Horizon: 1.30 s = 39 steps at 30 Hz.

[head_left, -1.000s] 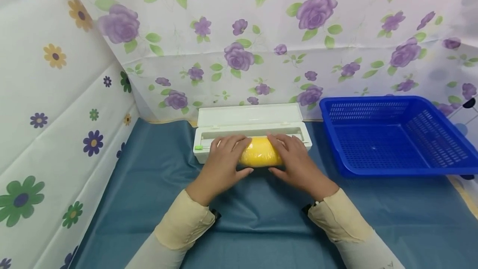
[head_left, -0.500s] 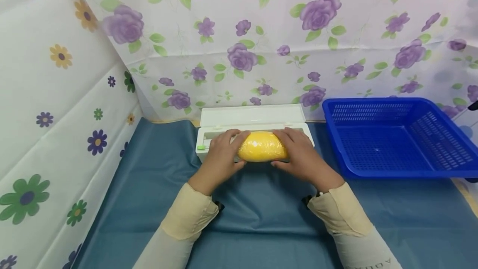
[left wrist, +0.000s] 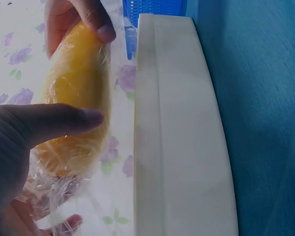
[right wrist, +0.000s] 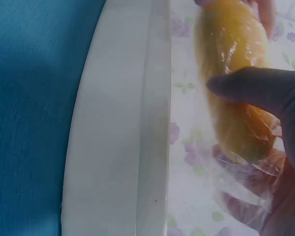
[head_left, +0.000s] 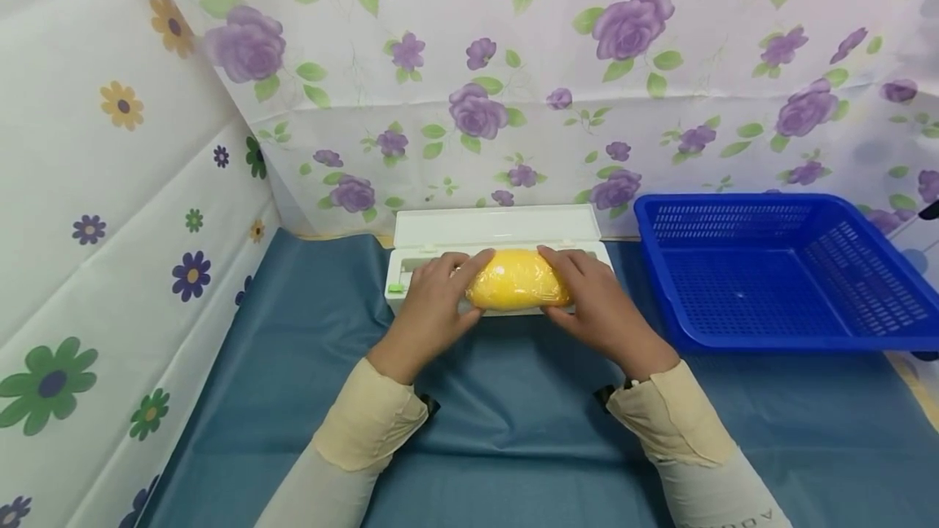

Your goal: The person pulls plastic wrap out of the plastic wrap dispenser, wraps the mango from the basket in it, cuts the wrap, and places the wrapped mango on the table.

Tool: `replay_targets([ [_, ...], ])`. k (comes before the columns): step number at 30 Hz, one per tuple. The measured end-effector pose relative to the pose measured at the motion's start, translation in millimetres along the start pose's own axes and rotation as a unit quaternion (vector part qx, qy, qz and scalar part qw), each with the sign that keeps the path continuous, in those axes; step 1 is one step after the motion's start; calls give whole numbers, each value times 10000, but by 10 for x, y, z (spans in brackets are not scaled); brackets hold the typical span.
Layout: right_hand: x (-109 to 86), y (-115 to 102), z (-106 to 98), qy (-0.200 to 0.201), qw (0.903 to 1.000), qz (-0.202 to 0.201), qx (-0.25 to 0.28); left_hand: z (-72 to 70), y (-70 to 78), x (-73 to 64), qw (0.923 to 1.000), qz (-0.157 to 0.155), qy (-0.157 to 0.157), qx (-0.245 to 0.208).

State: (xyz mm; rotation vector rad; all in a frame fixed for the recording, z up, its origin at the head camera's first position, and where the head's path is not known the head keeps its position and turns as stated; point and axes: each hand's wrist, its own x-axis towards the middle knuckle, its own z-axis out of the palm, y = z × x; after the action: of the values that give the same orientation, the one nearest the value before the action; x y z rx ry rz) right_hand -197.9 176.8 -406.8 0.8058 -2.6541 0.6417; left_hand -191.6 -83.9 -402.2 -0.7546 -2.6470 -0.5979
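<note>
A yellow oblong fruit, wrapped in clear cling film, is held up between both hands over the front of a white cling film dispenser. My left hand grips its left end, with the thumb lying across the near side. At the other end my right hand holds it, thumb likewise across the near side. Loose film bunches at the ends, inside the fingers. The dispenser's lid stands raised, and a small green slider shows at its left. Hands and fruit hide much of its interior.
A blue perforated plastic basket stands to the right of the dispenser. Blue-green cloth covers the table. Flower-printed sheets form the back wall and the left wall.
The wrapped fruit has risen away from the dispenser in both hands and tilted, showing more of its top. The head view has shifted slightly.
</note>
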Motion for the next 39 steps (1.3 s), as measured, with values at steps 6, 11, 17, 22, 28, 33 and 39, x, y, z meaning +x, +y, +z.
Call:
replay_targets([
  [6,13,-22,11,580,9982,-170,-4,-6,25,5,9984,121,543,51],
  [11,25,-40,9,900,9957,-184,-84,-3,37,27,9962,149,864,17],
  [17,73,-61,-26,1028,9945,-116,-165,-22,42,85,9946,105,1027,-70],
  [22,142,-99,-83,1035,9945,-107,-77,-86,26,127,9936,164,1121,-25],
  [28,186,-120,-146,1069,9939,-221,-131,-148,15,153,9932,278,1133,8],
  [33,192,-134,-190,1062,9937,-301,-169,-185,30,148,9931,254,1148,-48],
  [39,186,-172,-243,1049,9937,-334,-226,-228,59,134,9922,281,1211,-72],
])
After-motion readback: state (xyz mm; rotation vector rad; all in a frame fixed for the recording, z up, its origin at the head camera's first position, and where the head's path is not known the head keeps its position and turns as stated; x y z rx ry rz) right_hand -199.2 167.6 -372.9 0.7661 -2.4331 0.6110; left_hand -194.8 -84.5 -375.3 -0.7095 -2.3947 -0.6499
